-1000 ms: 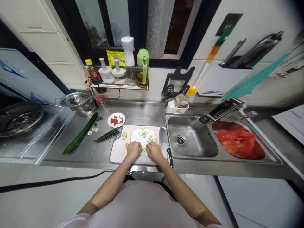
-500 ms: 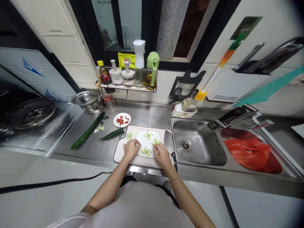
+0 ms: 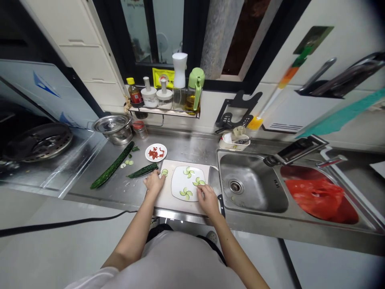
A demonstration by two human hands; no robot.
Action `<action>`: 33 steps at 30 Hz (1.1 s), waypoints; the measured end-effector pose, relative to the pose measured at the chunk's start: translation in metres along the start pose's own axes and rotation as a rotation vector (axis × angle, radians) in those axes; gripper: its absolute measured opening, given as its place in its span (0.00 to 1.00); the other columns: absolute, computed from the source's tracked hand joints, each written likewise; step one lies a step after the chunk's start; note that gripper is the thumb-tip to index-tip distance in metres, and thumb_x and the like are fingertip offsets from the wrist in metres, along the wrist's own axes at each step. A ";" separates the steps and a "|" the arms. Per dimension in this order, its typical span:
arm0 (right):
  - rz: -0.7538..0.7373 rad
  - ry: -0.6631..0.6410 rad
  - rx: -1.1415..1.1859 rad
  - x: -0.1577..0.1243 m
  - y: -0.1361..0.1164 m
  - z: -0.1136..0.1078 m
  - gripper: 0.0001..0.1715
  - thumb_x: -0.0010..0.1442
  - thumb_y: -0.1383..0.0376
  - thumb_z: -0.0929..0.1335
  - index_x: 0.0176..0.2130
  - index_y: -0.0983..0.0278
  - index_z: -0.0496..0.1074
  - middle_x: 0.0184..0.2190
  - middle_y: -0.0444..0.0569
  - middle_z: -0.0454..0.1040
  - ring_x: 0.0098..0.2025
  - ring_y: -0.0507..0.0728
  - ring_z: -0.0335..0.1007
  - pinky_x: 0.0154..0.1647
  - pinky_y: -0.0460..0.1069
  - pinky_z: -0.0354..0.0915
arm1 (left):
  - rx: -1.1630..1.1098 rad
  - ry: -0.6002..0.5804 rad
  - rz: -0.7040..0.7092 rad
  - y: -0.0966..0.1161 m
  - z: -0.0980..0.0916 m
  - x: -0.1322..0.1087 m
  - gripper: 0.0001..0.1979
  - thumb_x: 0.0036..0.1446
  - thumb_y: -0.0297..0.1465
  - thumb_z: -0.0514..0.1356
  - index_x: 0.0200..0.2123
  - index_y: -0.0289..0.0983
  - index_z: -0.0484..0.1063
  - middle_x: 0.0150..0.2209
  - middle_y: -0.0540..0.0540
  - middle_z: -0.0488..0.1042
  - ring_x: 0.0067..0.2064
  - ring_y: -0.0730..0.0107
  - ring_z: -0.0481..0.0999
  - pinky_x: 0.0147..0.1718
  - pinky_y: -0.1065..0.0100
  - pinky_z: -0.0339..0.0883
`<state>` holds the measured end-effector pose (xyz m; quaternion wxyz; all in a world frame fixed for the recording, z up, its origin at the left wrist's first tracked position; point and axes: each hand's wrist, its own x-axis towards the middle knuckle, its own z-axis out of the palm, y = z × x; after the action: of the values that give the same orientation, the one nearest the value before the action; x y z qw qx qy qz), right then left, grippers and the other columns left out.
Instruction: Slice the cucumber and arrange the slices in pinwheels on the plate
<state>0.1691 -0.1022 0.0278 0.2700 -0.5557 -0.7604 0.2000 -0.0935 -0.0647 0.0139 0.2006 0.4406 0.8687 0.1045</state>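
A white squarish plate (image 3: pixel 177 182) lies on the cutting board (image 3: pixel 164 196), with thin cucumber slices (image 3: pixel 186 194) set out on it in three pinwheel shapes. At the plate's right side my right hand (image 3: pixel 208 199) pinches a cucumber slice of the right-hand pinwheel (image 3: pixel 198 182). My left hand (image 3: pixel 154 182) is over the board's left edge, thumb and fingers apart, beside a small pile of cucumber slices (image 3: pixel 164 172). Just beyond it lies a cut piece of cucumber (image 3: pixel 142 171). A knife (image 3: pixel 214 178) rests along the board's right edge, partly hidden by my right hand.
A whole cucumber (image 3: pixel 112 166) and some scraps (image 3: pixel 129 162) lie to the left. Behind the board is a small plate (image 3: pixel 156 152) of red pieces. A lidded pot (image 3: pixel 113 128) stands at the back left; the sink (image 3: pixel 252 180) is on the right.
My left hand has moved left from the plate's edge to the small pile of slices, and its fingers have spread. My right hand has stayed at the right-hand pinwheel.
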 end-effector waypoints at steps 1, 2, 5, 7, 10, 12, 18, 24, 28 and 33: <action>-0.004 0.003 -0.003 -0.001 0.000 0.000 0.17 0.66 0.63 0.59 0.43 0.62 0.74 0.39 0.52 0.75 0.44 0.59 0.68 0.47 0.52 0.63 | 0.011 0.003 0.004 0.001 0.002 0.000 0.19 0.56 0.44 0.57 0.46 0.41 0.72 0.48 0.37 0.76 0.51 0.48 0.73 0.51 0.52 0.56; -0.006 0.006 -0.005 -0.002 0.000 0.000 0.17 0.66 0.63 0.59 0.42 0.62 0.74 0.39 0.52 0.75 0.44 0.59 0.68 0.47 0.52 0.63 | 0.020 0.009 0.008 0.002 0.003 0.001 0.19 0.55 0.44 0.57 0.46 0.40 0.72 0.48 0.37 0.76 0.51 0.48 0.73 0.51 0.52 0.56; -0.001 0.003 -0.010 -0.004 0.002 0.001 0.16 0.66 0.63 0.59 0.42 0.62 0.74 0.38 0.51 0.75 0.44 0.59 0.68 0.46 0.51 0.64 | 0.034 0.027 0.013 0.003 0.008 0.001 0.18 0.55 0.44 0.57 0.45 0.40 0.72 0.49 0.36 0.75 0.52 0.48 0.73 0.51 0.53 0.56; 0.004 0.001 -0.008 -0.006 0.003 0.000 0.16 0.66 0.62 0.59 0.42 0.62 0.74 0.38 0.51 0.75 0.44 0.59 0.69 0.45 0.51 0.64 | 0.030 0.032 0.014 0.003 0.009 0.001 0.17 0.56 0.43 0.57 0.45 0.40 0.72 0.49 0.37 0.75 0.52 0.49 0.73 0.51 0.52 0.55; 0.019 -0.003 -0.014 -0.006 0.004 -0.002 0.16 0.66 0.62 0.58 0.42 0.61 0.74 0.38 0.51 0.75 0.44 0.59 0.69 0.44 0.51 0.64 | 0.009 0.039 0.018 0.002 0.010 0.000 0.15 0.56 0.41 0.57 0.44 0.40 0.72 0.49 0.37 0.75 0.52 0.49 0.72 0.52 0.51 0.54; 0.025 -0.005 -0.028 -0.007 0.005 -0.003 0.16 0.66 0.62 0.59 0.42 0.61 0.74 0.37 0.51 0.75 0.43 0.59 0.69 0.43 0.51 0.64 | -0.027 0.048 0.024 0.003 0.010 -0.001 0.13 0.56 0.38 0.57 0.42 0.40 0.72 0.48 0.39 0.76 0.52 0.52 0.72 0.52 0.53 0.54; -0.008 0.016 -0.015 -0.004 0.001 -0.002 0.15 0.65 0.63 0.59 0.40 0.61 0.74 0.37 0.50 0.76 0.43 0.58 0.70 0.44 0.50 0.65 | -0.274 0.058 0.023 0.007 0.005 -0.003 0.08 0.56 0.35 0.59 0.39 0.41 0.72 0.38 0.47 0.79 0.44 0.62 0.75 0.52 0.55 0.55; -0.038 0.024 0.124 0.022 -0.021 -0.007 0.14 0.64 0.63 0.60 0.41 0.62 0.74 0.36 0.51 0.75 0.41 0.58 0.70 0.44 0.51 0.64 | -0.709 -0.013 0.197 0.014 -0.009 -0.005 0.12 0.50 0.36 0.62 0.37 0.37 0.74 0.35 0.46 0.78 0.35 0.69 0.75 0.41 0.66 0.65; -0.054 0.033 0.196 0.048 -0.044 -0.016 0.13 0.63 0.63 0.62 0.43 0.63 0.73 0.36 0.50 0.74 0.41 0.57 0.69 0.43 0.50 0.64 | -0.912 -0.120 0.315 0.023 -0.026 -0.014 0.15 0.47 0.38 0.64 0.37 0.36 0.73 0.33 0.46 0.77 0.35 0.70 0.75 0.38 0.68 0.67; -0.182 -0.040 0.217 0.074 -0.070 -0.030 0.13 0.64 0.62 0.64 0.45 0.61 0.74 0.39 0.49 0.73 0.45 0.57 0.66 0.49 0.51 0.61 | -0.937 -0.228 0.416 0.035 -0.049 -0.031 0.20 0.44 0.41 0.66 0.39 0.37 0.70 0.29 0.49 0.74 0.33 0.71 0.73 0.36 0.69 0.64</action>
<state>0.1196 -0.0525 0.1073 0.3301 -0.4478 -0.7870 0.2667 -0.0730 -0.0697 0.0782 0.4443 0.4754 0.5956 0.4710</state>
